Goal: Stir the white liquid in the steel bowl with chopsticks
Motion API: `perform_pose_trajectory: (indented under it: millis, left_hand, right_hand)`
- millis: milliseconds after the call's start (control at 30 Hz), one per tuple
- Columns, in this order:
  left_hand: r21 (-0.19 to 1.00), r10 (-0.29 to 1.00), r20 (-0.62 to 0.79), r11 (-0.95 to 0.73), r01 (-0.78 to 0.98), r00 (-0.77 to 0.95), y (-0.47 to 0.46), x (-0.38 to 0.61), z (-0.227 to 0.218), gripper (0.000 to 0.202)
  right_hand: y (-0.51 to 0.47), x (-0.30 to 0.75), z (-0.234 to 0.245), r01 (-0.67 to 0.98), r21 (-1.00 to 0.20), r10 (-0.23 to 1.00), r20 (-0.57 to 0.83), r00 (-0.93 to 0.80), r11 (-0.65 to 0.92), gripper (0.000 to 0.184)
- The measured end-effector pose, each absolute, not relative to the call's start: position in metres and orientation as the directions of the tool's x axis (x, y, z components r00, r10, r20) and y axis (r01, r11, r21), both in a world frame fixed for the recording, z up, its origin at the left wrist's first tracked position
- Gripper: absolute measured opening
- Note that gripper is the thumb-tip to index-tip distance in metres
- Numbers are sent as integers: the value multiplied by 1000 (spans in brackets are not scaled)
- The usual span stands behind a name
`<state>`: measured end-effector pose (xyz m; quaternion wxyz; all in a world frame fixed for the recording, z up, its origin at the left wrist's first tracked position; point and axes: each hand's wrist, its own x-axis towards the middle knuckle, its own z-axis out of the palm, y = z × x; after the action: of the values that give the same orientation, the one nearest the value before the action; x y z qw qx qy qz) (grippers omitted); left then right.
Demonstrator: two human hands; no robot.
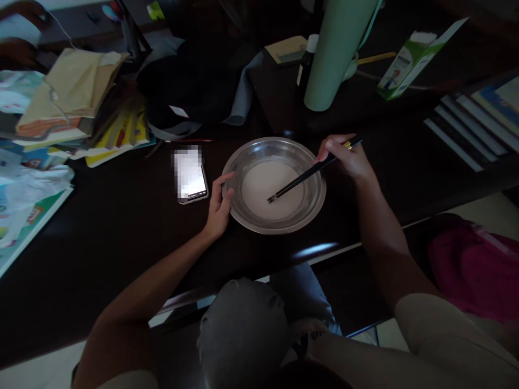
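Note:
A shallow round metal basin (pixel 259 224) stands on the dark table, holding a whitish, milky-looking liquid (pixel 261 181). At its left side, my left hand (pixel 219 208) grips the rim, with thumb and fingers bent over the edge. Black chopsticks (pixel 304 176) with gold bands near the top are held in my right hand (pixel 349 158), above the basin's right rim. They slant down to the left, and their tips reach the liquid near the middle. A lit smartphone (pixel 197 183), its screen blurred, lies left of my left hand.
Behind the basin stand a tall green bottle (pixel 334 65), a small dark bottle (pixel 305 70) and an open green-white box (pixel 403 70). A black bag (pixel 190 86) and piled papers (pixel 73 81) lie at back left. Books (pixel 466 129) are stacked right; pink fabric (pixel 470 270) hangs below.

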<state>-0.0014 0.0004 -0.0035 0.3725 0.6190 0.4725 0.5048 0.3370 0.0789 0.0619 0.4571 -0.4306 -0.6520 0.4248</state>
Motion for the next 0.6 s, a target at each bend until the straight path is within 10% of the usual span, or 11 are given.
perform_pose_trajectory:
  millis: [600]
  left_hand:
    - [934,954,294,-299,195,51,1,-2,-7,41]
  right_hand:
    - [80,336,63,162,-938,943,277,-183,306,45]
